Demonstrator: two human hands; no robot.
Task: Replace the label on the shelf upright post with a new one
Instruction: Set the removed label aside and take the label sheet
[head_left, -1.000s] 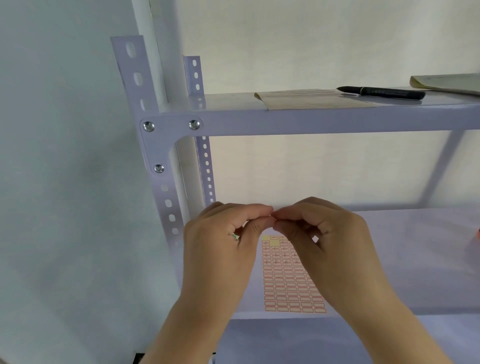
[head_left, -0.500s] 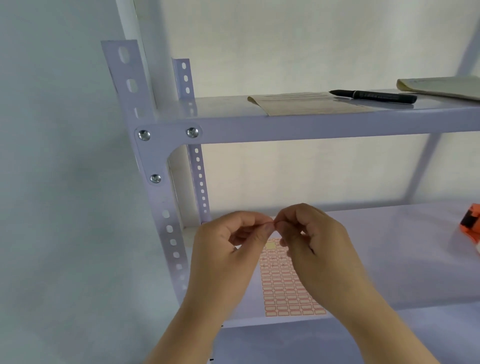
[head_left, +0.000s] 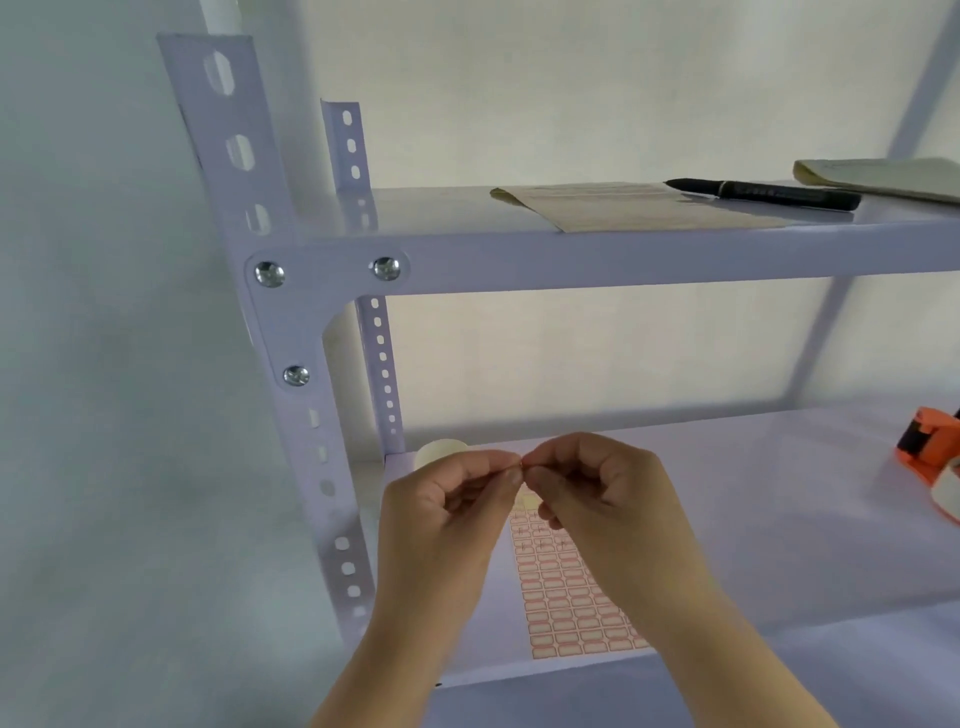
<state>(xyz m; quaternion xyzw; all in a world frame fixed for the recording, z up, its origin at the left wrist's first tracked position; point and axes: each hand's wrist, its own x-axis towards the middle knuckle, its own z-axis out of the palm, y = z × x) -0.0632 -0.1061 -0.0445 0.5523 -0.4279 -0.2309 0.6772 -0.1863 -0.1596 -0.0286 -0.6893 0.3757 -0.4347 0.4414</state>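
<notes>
above the label sheet (head_left: 566, 597), left hand (head_left: 447, 509) and right hand (head_left: 597, 493) grips pinch together, contents unclear.

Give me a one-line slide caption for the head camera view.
Both hands, left hand and right hand, pinch fingertips together above a label sheet on the shelf.

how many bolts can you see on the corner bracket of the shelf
3. Two sit side by side at the top of the bracket; the third is lower on the front upright post. None seem hidden.
</notes>
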